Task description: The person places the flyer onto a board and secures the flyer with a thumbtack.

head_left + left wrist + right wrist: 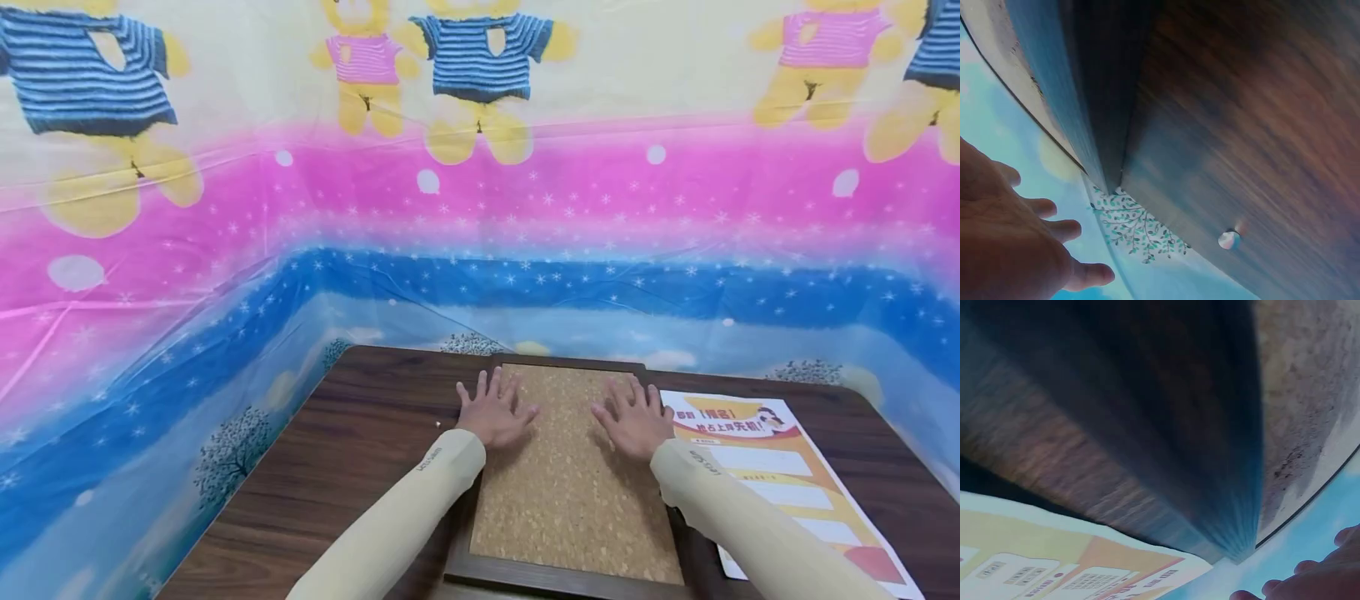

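Observation:
A cork board in a dark wooden frame lies on a dark wood-grain table. My left hand is over the board's left edge, fingers spread and pointing away from me. Over the right edge my right hand has its fingers spread in the same way. Both hands hold nothing. In the left wrist view the palm and fingers of the left hand show beside the board's frame. Only fingertips and part of the palm of the right hand appear in the right wrist view.
To the right of the board lies an orange and white printed sheet, partly under the right sleeve. A small white round object is on the table left of the board. A cloth curtain with printed bears surrounds the table.

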The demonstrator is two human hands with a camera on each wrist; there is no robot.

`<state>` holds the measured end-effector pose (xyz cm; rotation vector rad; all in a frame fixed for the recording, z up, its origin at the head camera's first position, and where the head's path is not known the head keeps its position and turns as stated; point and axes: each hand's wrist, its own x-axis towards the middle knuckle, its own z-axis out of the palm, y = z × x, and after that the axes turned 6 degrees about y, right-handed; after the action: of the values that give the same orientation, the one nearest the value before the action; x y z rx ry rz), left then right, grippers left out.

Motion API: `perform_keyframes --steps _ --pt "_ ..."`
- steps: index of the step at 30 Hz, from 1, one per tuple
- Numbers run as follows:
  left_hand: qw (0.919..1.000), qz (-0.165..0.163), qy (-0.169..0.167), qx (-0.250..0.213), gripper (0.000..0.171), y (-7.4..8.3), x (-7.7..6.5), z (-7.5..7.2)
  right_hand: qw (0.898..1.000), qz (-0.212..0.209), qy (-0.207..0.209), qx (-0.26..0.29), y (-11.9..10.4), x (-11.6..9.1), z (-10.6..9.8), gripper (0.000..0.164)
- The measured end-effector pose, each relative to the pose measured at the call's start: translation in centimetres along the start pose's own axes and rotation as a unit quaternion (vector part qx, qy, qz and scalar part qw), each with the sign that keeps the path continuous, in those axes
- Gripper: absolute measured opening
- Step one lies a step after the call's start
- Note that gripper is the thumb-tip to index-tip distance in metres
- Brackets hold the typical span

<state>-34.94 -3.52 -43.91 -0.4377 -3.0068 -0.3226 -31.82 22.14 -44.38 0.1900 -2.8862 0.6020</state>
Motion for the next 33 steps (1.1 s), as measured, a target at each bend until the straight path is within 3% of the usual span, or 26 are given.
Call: perform_keyframes --steps 15,25,33 --pt "0.9997 -0.011 0.006 -0.021 0.068 -2.1 -0.4 -0.9 0.999 0.027 0.008 -0.026 3.1 -1.4 -1.3 0.074" --pt "0.9991 -0.03 -0.002 -0.031 0.065 -5.8 -1.3 -1.2 0.998 0.06 0.002 -0.023 7.1 -1.9 -3.1 0.082" --pt "0.9989 -0.042 0.002 -0.018 0.067 -8.4 -1.9 -1.8 0.996 0.076 0.025 -0.043 9.8 -2.8 -4.1 0.084"
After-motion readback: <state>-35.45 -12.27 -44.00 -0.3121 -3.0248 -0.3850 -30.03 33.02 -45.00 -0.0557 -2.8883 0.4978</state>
